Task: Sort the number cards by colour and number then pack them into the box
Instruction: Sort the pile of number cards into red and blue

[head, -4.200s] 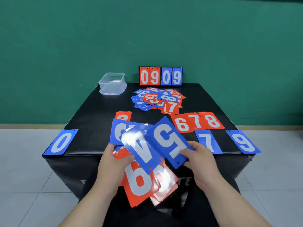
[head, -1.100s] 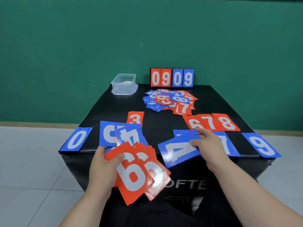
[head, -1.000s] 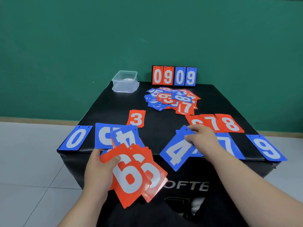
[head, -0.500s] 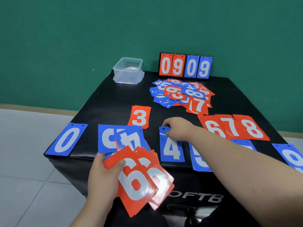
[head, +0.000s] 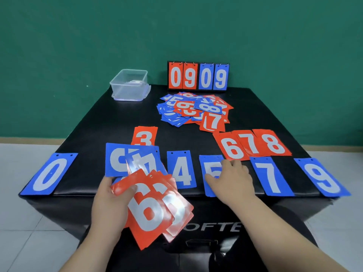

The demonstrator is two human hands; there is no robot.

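Bright, even light; glare on the held red cards (head: 157, 209), wide-angle bending at the edges.

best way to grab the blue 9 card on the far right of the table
Take the blue 9 card by its near bottom edge, coming from the front of the table. It lies flat, so there is no face to pinch, but that end appears to overhang the table's front edge, probably leaving room for a thumb on top and fingers beneath. The right hand is closer.
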